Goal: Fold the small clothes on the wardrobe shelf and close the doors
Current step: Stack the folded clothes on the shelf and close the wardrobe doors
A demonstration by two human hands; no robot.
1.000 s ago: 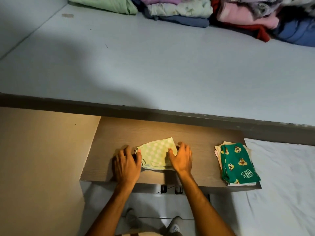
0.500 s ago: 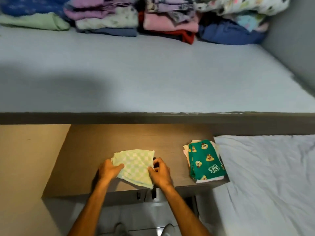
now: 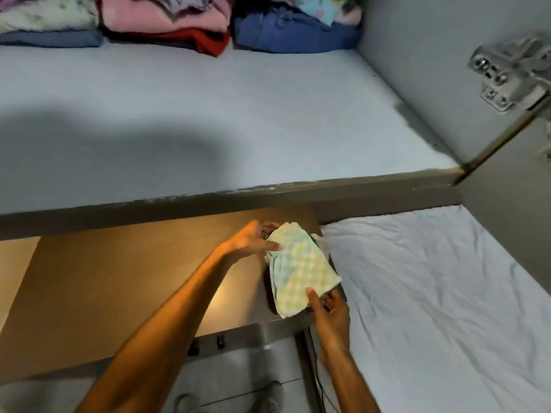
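Head view: left hand (image 3: pixel 252 238) pinches the far edge and right hand (image 3: pixel 329 308) the near edge of a folded green checked cloth (image 3: pixel 301 268), held at the wooden board (image 3: pixel 125 281)'s right end.

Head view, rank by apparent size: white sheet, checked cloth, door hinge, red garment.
1. White sheet, largest by far.
2. Checked cloth, held in both hands.
3. Hinge and red garment: look alike; the hinge is nearer and the garment partly covered, so no ranking.
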